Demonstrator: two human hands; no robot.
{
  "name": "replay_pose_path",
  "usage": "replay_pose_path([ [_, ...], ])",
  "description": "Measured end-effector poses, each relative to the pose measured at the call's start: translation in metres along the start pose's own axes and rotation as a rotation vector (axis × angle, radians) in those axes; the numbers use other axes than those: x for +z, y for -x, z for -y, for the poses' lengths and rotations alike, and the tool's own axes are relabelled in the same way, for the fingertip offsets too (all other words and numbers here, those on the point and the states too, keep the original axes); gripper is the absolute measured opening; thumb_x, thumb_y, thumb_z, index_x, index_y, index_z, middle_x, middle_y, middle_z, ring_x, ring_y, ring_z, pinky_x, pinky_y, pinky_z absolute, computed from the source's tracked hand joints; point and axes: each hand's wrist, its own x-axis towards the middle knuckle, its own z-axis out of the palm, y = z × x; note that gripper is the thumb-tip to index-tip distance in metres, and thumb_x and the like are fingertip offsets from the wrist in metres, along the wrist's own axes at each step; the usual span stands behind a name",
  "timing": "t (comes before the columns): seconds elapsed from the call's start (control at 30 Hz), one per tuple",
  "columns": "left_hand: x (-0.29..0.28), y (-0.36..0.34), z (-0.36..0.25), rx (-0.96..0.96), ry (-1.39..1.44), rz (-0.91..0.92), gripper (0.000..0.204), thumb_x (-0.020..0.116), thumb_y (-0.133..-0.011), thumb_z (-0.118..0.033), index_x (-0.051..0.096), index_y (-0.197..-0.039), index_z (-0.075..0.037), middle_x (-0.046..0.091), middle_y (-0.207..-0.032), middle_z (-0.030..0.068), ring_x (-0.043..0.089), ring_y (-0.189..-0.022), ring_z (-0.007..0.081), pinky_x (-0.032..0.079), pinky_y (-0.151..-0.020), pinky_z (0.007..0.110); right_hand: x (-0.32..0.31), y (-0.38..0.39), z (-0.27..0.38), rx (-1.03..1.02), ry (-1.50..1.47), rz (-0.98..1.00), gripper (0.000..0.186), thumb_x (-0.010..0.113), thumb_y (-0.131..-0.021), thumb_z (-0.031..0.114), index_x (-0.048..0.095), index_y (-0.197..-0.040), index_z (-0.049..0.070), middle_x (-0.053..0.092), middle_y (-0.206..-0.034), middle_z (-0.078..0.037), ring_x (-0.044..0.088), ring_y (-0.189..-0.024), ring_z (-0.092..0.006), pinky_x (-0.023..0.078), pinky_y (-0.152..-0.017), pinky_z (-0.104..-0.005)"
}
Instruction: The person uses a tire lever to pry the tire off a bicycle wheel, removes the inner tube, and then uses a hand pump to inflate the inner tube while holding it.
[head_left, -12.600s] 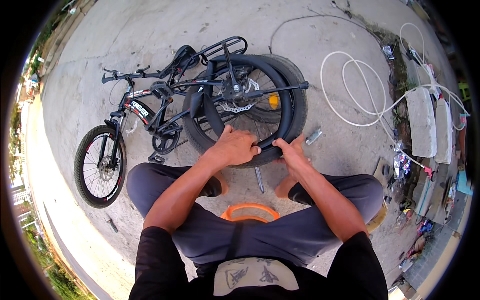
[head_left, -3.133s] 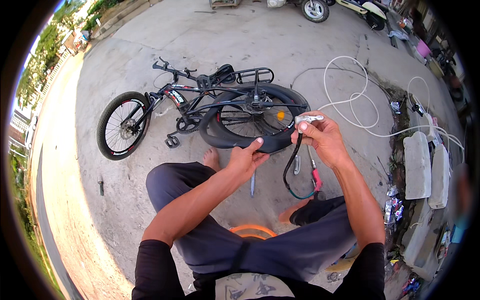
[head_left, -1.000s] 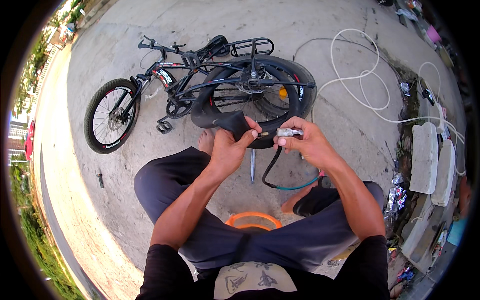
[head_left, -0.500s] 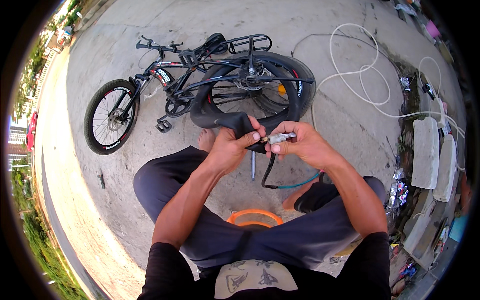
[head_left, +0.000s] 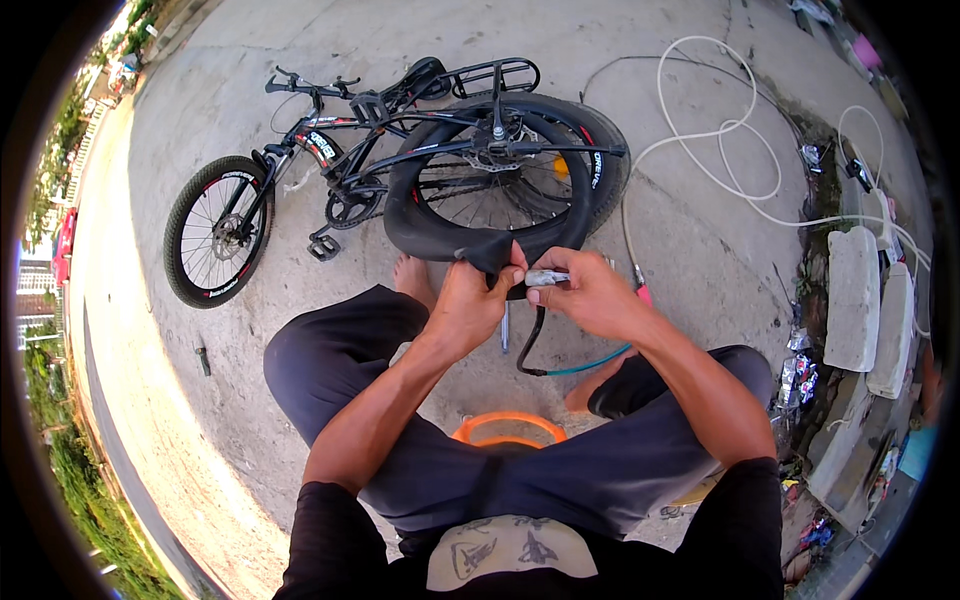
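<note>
My left hand (head_left: 470,298) pinches the black inner tube (head_left: 440,235) where it folds near my knees. The tube loops up around the rear wheel (head_left: 520,175) of a black bicycle (head_left: 330,170) lying on its side on the concrete. Right beside it, my right hand (head_left: 590,295) holds a silver air-hose nozzle (head_left: 548,277) against the tube. A black and teal hose (head_left: 560,365) hangs from the nozzle down between my legs. I sit with knees apart, bare feet on the ground.
White hose (head_left: 720,130) coils lie on the concrete to the right. Pale concrete blocks (head_left: 860,300) and litter line the right edge. An orange ring-shaped rim (head_left: 508,428) shows between my thighs. A small metal tool (head_left: 505,330) lies on the ground under my hands.
My right hand has brought the nozzle from up at the right over to the tube held by my left hand. Both hands now meet at the tube's fold.
</note>
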Motion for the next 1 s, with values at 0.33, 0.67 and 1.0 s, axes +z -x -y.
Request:
replay_pose_path([
  [0.33, 0.003, 0.002, 0.018, -0.015, 0.195, -0.035, 0.009, 0.063, -0.092, 0.001, 0.064, -0.101, -0.001, 0.063, -0.086, -0.0007, 0.058, -0.08, 0.0082, 0.049, -0.074, 0.026, 0.019, -0.001, 0.0, 0.035, 0.171, -0.135, 0.032, 0.062, -0.096, 0.026, 0.054, -0.108, -0.003, 0.065, -0.077, -0.013, 0.063, -0.071, -0.0238, 0.047, -0.065, -0.0394],
  [0.67, 0.017, 0.016, 0.021, -0.26, 0.539, -0.063, 0.023, 0.068, -0.089, 0.002, 0.06, -0.11, -0.002, 0.063, -0.096, 0.0022, 0.06, -0.088, 0.0093, 0.051, -0.08, 0.025, -0.083, 0.013, -0.015, 0.066, -0.043, -0.193, 0.055, 0.068, -0.094, 0.04, 0.057, -0.126, -0.002, 0.066, -0.1, -0.01, 0.061, -0.094, -0.0181, 0.05, -0.084, -0.0336],
  [1.0, 0.031, 0.033, 0.016, -0.509, 0.944, -0.195, 0.005, 0.065, -0.091, -0.007, 0.062, -0.093, -0.003, 0.065, -0.093, 0.0058, 0.059, -0.088, 0.0146, 0.046, -0.083, 0.03, -0.103, 0.025, -0.308, 0.724, 0.82, -0.286, 0.078, 0.086, -0.069, 0.033, 0.05, -0.124, -0.008, 0.056, -0.128, -0.035, 0.056, -0.121, -0.0459, 0.049, -0.1, -0.0463],
])
